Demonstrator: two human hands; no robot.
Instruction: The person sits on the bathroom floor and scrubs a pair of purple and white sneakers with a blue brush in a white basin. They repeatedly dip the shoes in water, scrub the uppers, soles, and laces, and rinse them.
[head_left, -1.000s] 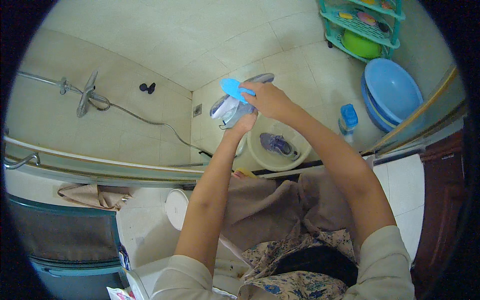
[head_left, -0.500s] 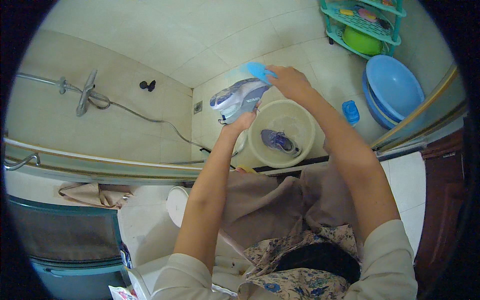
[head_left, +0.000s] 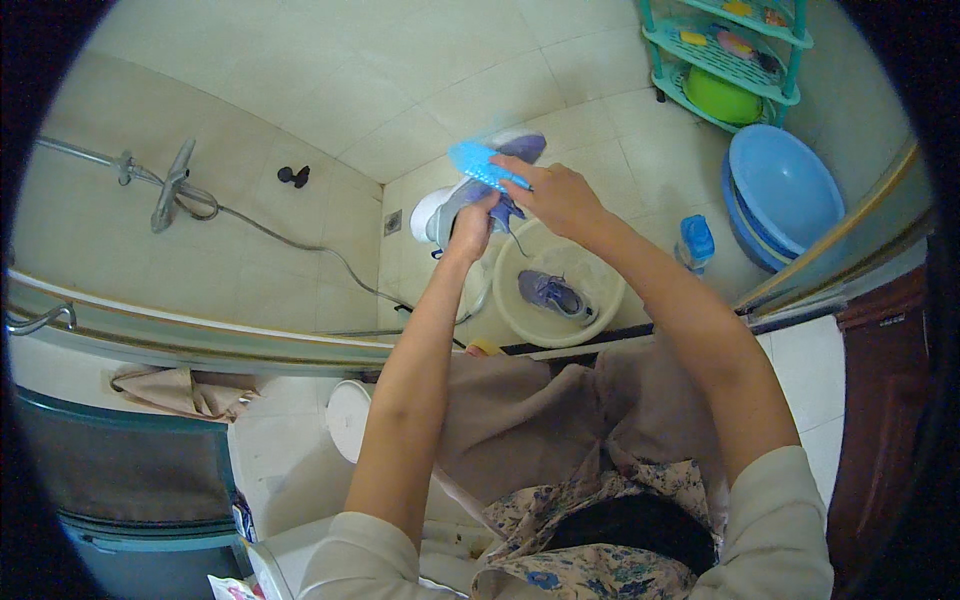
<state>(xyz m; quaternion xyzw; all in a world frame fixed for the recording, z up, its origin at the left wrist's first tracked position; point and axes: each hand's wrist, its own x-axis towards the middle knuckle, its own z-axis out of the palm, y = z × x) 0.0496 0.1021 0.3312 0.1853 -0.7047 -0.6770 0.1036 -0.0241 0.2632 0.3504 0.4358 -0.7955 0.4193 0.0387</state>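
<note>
Above the far left rim of a cream basin [head_left: 612, 318], my left hand [head_left: 474, 226] is closed on a grey and purple sneaker [head_left: 450, 211]. The shoe's white sole shows at its left, and a lace dangles over the basin. My right hand [head_left: 553, 193] grips a light blue scrub brush [head_left: 478, 164], which lies across the sneaker and hides part of it. Inside the basin, in cloudy water, rests a second purple-grey sneaker [head_left: 545, 292].
Blue basins [head_left: 785, 190] lean together at the right, beside a blue-topped bottle [head_left: 696, 240]. Behind them stands a green rack [head_left: 720, 55] holding a green bowl [head_left: 722, 97]. A shower hose [head_left: 300, 241] runs along the left wall. A raised sill [head_left: 230, 350] crosses in front of the basin.
The held sneaker has been turned, so its purple upper and lace now show. My right hand and the brush have moved left and nearer, onto the shoe.
</note>
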